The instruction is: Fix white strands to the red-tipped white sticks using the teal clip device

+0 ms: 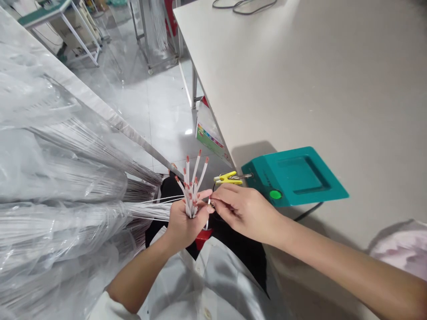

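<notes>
On a pale, smooth desk (300,89), a flat teal device (296,175) with a green button (275,194) is lying beside a yellow clip (228,178); plastic-wrapped white bundles (66,226) are crowding the left side. The left hand (183,227) is gripping slim white wires with orange-red tips (191,200). The right hand (245,209) is crooking its fingers beside them; I can't tell what it's holding.
</notes>
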Demonstrator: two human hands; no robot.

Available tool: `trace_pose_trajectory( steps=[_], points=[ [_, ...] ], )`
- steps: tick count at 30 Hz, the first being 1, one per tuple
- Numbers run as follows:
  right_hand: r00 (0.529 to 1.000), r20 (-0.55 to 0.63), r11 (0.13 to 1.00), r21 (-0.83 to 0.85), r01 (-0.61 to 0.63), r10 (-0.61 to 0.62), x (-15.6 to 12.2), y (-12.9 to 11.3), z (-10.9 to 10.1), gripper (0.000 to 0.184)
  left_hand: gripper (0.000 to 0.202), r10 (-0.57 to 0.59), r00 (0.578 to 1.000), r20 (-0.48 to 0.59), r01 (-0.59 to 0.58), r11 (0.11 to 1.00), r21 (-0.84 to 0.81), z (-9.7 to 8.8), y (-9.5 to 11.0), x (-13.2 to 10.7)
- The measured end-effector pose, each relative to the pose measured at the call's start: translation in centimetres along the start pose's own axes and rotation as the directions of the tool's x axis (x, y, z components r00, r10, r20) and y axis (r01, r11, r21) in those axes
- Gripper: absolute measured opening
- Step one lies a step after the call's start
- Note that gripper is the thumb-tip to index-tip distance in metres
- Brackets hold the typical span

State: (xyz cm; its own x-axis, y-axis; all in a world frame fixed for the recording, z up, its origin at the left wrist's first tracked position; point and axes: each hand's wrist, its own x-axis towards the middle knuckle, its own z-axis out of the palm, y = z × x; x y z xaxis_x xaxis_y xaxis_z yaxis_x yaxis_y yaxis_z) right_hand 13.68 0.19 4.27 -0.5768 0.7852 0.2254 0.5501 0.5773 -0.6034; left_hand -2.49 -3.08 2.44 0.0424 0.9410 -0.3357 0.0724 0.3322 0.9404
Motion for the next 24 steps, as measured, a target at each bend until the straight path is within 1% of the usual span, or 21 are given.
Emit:
trace_pose_trajectory(
  steps=[1, 2, 3, 5, 6, 8, 10, 12, 14, 16, 19, 24],
  points=[
    [0.998, -0.021, 0.992, -0.118, 0.05, -0.053, 0.0, 0.3, -0.2, 0.023, 0.028, -0.008, 1.0, -0.019, 0.008, 1.0, 0.01, 0.0, 0.1, 0.1],
    [0.995, -0.051, 0.969, -0.235, 0.073, -0.088, 0.0, 0.6, -0.5, 0.022, 0.03, -0.016, 0.999, -0.036, 0.016, 1.0, 0.016, 0.0, 0.1, 0.2],
    [0.99, -0.082, 0.937, -0.34, 0.083, -0.117, 0.0, 0.9, -0.9, 0.02, 0.031, -0.023, 0.998, -0.051, 0.024, 1.0, 0.02, 0.0, 0.2, 0.4],
    [0.982, -0.125, 0.867, -0.495, 0.062, -0.142, 0.0, 1.6, -2.0, 0.018, 0.034, -0.036, 0.997, -0.067, 0.037, 0.999, 0.015, -0.1, 0.4, 0.8],
    [0.982, -0.104, 0.828, -0.555, 0.073, -0.156, 0.0, 2.0, -2.6, 0.019, 0.036, -0.05, 0.997, -0.066, 0.05, 0.999, 0.01, 0.0, 0.6, 1.0],
    [0.992, -0.011, 0.761, -0.643, 0.091, -0.127, 0.2, 2.8, -3.5, 0.025, 0.04, -0.077, 0.995, -0.055, 0.077, 0.997, -0.012, 0.1, 0.8, 1.5],
    [0.995, 0.089, 0.741, -0.664, 0.1, -0.054, 0.5, 3.5, -4.0, 0.024, 0.043, -0.093, 0.994, -0.053, 0.091, 0.995, -0.044, 0.4, 0.7, 1.9],
    [0.987, 0.159, 0.764, -0.639, 0.09, 0.017, 0.9, 3.9, -4.2, 0.018, 0.044, -0.086, 0.994, -0.061, 0.081, 0.993, -0.085, 0.8, 0.5, 2.3],
    [0.977, 0.207, 0.786, -0.612, 0.084, 0.056, 1.3, 4.0, -4.2, 0.014, 0.046, -0.075, 0.995, -0.067, 0.066, 0.989, -0.135, 1.2, 0.1, 2.6],
    [0.968, 0.24, 0.788, -0.608, 0.096, 0.067, 1.6, 3.9, -4.2, 0.014, 0.049, -0.073, 0.995, -0.066, 0.06, 0.982, -0.179, 1.4, -0.2, 2.8],
    [0.966, 0.254, 0.777, -0.618, 0.119, 0.054, 1.7, 3.9, -4.2, 0.02, 0.053, -0.089, 0.994, -0.059, 0.076, 0.976, -0.204, 1.7, -0.3, 3.0],
    [0.979, 0.204, 0.791, -0.603, 0.105, 0.025, 1.6, 4.3, -4.0, 0.023, 0.054, -0.103, 0.994, -0.023, 0.096, 0.974, -0.206, 2.1, -0.4, 3.3]
  ],
)
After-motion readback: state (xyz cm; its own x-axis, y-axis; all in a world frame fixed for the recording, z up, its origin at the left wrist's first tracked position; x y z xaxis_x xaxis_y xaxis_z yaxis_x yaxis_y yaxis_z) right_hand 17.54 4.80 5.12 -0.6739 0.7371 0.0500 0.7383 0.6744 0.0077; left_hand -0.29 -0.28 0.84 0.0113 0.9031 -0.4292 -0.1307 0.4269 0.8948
